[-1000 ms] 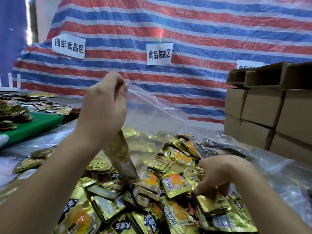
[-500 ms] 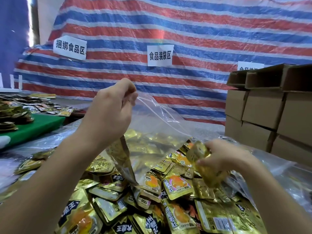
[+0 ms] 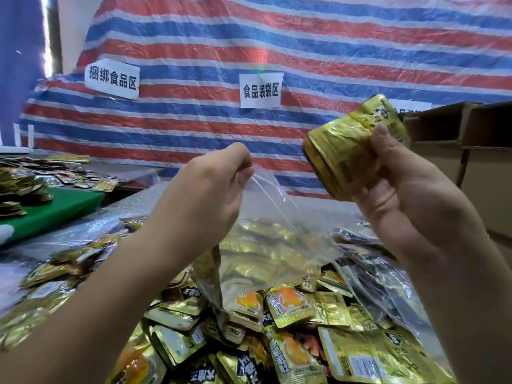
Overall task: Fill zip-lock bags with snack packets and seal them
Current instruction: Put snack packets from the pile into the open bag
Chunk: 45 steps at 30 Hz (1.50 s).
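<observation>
My left hand (image 3: 205, 195) pinches the top edge of a clear zip-lock bag (image 3: 271, 245), which hangs open above the pile and holds some gold packets low inside. My right hand (image 3: 399, 195) is raised to the right of the bag's mouth and grips a small stack of gold snack packets (image 3: 349, 151). A heap of loose gold and orange snack packets (image 3: 291, 328) covers the table below both hands.
Brown cardboard boxes (image 3: 476, 162) are stacked at the right. A green board (image 3: 55, 212) with more packets lies at the left. A striped tarp (image 3: 304, 51) with paper signs hangs behind. Clear plastic sheeting (image 3: 388, 273) spreads under the pile.
My right hand has lifted from the pile with a stack of packets, up to the level of the bag's mouth. My left hand has kept its hold on the bag.
</observation>
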Available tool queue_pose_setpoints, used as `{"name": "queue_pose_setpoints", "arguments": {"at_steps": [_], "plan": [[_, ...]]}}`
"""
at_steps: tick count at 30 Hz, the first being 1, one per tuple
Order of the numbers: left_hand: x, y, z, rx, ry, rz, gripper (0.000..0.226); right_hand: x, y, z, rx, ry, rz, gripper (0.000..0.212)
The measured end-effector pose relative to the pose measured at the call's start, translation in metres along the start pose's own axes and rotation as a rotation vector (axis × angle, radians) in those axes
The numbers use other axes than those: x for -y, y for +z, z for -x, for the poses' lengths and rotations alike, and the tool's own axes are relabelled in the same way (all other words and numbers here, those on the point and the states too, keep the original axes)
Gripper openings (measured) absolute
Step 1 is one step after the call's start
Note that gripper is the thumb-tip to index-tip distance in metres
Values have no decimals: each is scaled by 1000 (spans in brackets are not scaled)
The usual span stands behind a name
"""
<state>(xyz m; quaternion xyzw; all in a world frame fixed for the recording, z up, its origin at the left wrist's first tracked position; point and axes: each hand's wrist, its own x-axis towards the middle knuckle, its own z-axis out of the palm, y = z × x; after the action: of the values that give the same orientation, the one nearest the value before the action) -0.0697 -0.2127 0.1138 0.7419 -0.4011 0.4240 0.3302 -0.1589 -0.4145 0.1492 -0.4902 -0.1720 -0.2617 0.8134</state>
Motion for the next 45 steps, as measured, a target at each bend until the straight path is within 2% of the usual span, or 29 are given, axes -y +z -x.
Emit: {"name": "queue_pose_setpoints", "arguments": {"at_steps": [6, 11, 15, 18, 20, 23, 26, 29, 34, 38, 40, 42, 45], "plan": [[3, 1, 1, -34, -4, 34, 12, -23, 7, 5, -57, -96, 153, 36], [6, -1, 0, -65, -5, 87, 10, -36, -1, 1, -94, -116, 425, 37], [6, -1, -1, -73, -2, 103, 9, -37, -5, 2, 101, -148, 578, 34], [5, -1, -1, -67, 12, 89, 9, -39, -5, 7, 274, -181, 850, 27], [6, -2, -1, -68, 13, 78, 10, -40, -5, 8, 302, -173, 1004, 24], [3, -5, -1, -48, 8, 84, 8, -34, -5, 8, 384, -13, 1009, 24], [-5, -5, 0, -2, 27, 136, 11, -31, -7, 10, 424, 3, 1134, 18], [-11, -5, -1, 27, 57, 145, 12, -36, -6, 11, 433, -72, 1254, 12], [-10, -14, -3, -68, 27, 151, 8, -39, -1, 9, 332, -255, 1174, 23], [-13, -18, -5, -265, -48, 270, 9, -34, 3, 13, 336, -467, 1183, 55], [-16, -20, -6, -342, -86, 340, 10, -30, 5, 16, 338, -619, 1273, 48], [-17, -24, -7, -394, -121, 401, 13, -28, 5, 16, 284, -806, 1385, 33], [-17, -27, -7, -390, -154, 408, 11, -29, 5, 13, 222, -904, 1366, 7]]}}
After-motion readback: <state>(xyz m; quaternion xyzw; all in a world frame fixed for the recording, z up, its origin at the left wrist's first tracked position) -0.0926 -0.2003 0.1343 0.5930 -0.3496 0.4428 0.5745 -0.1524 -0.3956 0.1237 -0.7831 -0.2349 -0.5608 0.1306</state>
